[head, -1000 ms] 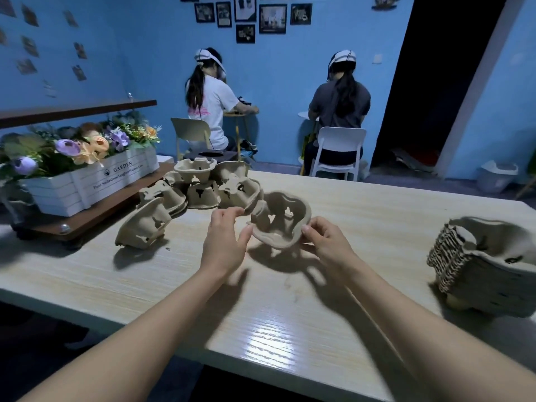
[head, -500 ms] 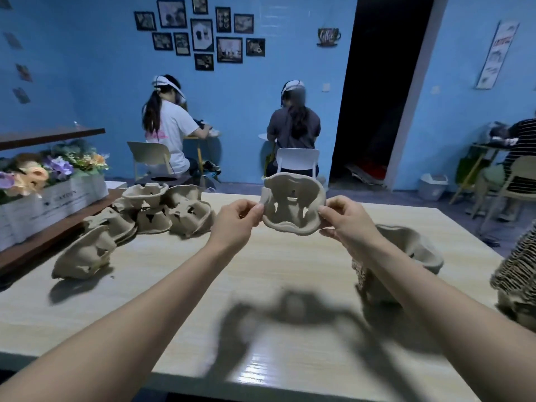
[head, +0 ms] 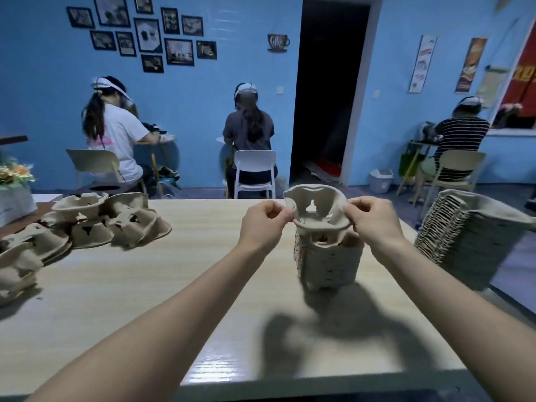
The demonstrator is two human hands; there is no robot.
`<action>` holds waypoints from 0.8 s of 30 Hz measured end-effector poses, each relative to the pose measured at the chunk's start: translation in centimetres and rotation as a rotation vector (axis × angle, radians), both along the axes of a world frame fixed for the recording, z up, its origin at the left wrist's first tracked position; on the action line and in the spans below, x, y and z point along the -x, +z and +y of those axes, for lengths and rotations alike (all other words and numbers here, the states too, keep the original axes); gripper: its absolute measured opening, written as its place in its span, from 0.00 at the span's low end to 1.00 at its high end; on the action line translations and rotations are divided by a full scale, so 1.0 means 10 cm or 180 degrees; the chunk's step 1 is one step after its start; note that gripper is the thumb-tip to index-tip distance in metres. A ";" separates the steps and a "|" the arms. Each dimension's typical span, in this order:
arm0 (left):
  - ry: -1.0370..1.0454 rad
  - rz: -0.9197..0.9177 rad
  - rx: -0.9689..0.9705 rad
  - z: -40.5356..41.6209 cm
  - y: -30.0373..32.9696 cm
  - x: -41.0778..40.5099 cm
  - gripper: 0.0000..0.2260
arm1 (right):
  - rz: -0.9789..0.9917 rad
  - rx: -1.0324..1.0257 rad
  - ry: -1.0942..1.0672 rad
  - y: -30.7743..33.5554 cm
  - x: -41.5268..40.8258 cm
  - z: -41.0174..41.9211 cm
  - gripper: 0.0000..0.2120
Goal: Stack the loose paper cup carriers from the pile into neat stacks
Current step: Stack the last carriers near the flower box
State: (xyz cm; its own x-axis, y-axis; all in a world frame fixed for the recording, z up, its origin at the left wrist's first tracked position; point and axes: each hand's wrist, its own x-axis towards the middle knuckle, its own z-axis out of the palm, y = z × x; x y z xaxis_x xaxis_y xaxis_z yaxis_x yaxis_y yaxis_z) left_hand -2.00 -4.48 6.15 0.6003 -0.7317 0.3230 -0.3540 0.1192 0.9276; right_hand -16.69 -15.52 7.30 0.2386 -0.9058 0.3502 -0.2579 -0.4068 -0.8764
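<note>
The left hand pinches one side of a paper cup carrier, and the right hand pinches the other side. Both hands have their fingers curled around its rim. The carrier is in the middle of the frame, a bit to the right. It is light brown, like an egg box, with a wavy rim and a small cut-out hole in its back wall. It is tilted, so its open side faces the camera.

The carrier sits right on top of a small stack of the same carriers. I cannot quite tell if it is already resting in the stack or just above it. The stack stands on the pale wood surface, and its sides show many thin layers.

At the right edge of the frame is a taller stack, leaning a little. At the left edge is the loose pile of carriers, lying every which way, some upside down.

Behind the surface, three people sit on chairs with their backs turned, by a blue wall. Framed pictures hang in the upper left.
</note>
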 end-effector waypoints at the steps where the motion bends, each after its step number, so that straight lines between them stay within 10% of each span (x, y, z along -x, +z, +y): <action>1: 0.0008 0.0059 -0.0033 -0.03 -0.02 0.05 0.09 | 0.0011 -0.0012 -0.0053 -0.02 0.04 -0.02 0.08; 15: -0.0009 0.0323 -0.0420 -0.16 -0.20 0.22 0.10 | 0.0424 -0.0133 -0.0359 -0.31 0.21 -0.10 0.11; 24: -0.0294 0.0766 -0.0703 -0.13 -0.37 0.27 0.12 | -0.0255 -0.1462 0.0414 -0.45 0.21 -0.03 0.11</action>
State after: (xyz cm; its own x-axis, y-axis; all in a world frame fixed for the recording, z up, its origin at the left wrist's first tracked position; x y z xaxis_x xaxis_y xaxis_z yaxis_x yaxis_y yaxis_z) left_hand -4.67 -5.74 2.45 0.5680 -0.8230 0.0077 -0.1187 -0.0726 0.9903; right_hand -18.83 -15.87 2.76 0.3487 -0.9355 -0.0571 -0.1550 0.0025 -0.9879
